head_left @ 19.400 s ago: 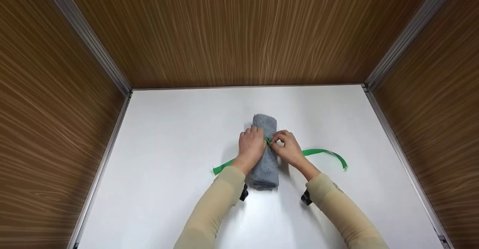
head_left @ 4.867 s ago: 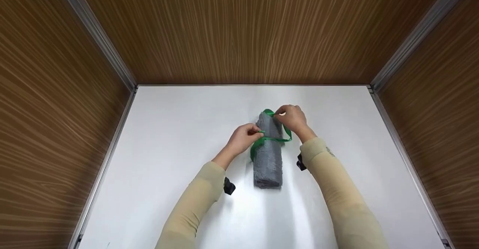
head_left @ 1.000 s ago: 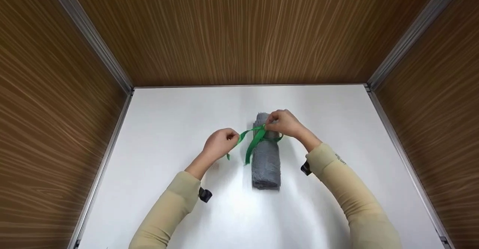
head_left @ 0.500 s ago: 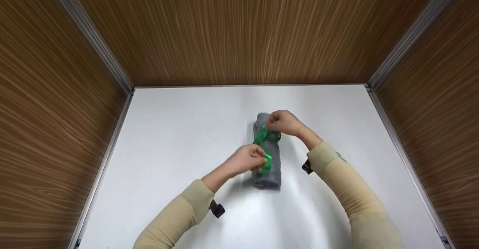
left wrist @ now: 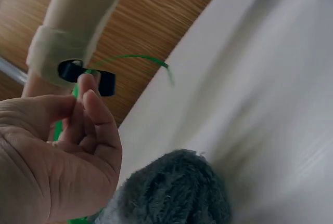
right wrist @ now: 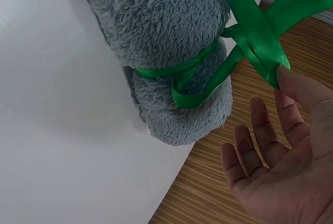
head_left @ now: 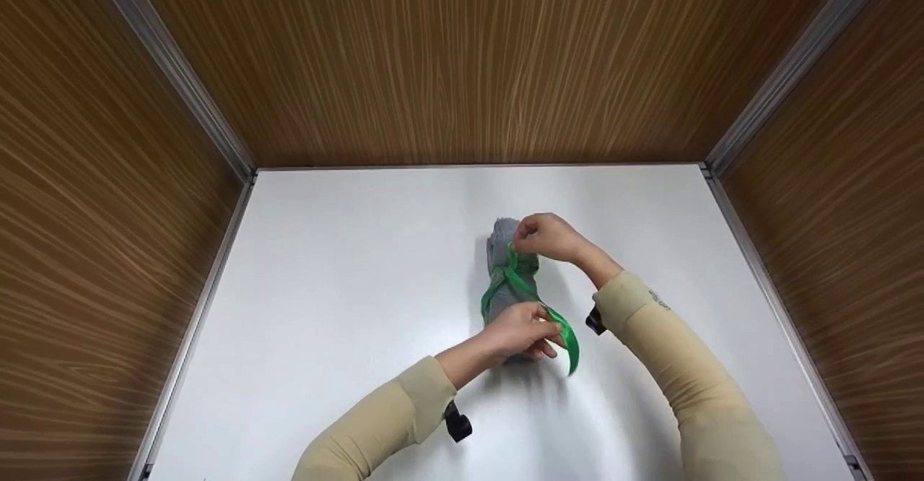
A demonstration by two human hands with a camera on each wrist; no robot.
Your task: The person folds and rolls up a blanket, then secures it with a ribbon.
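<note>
Head view: a rolled grey towel (head_left: 511,279) lies lengthwise at the middle of the white counter (head_left: 325,286), with a green ribbon (head_left: 516,282) already girdling its far half. The step in hand looks like tying the bow: the band is round the towel and the ends are being worked.

Right hand (head_left: 548,237) sits over the far end of the towel, thumb and forefinger pinching the ribbon where the strands cross. The right wrist view shows the other fingers loose and spread.

Left hand (head_left: 523,331) is at the near end of the towel, fingers curled on one ribbon tail. That tail arcs off to the towel's right and hangs free above the counter.

Judgement: next move needs the tail passed back across the crossing while the right-hand pinch keeps tension, or the wrap slackens.
</note>
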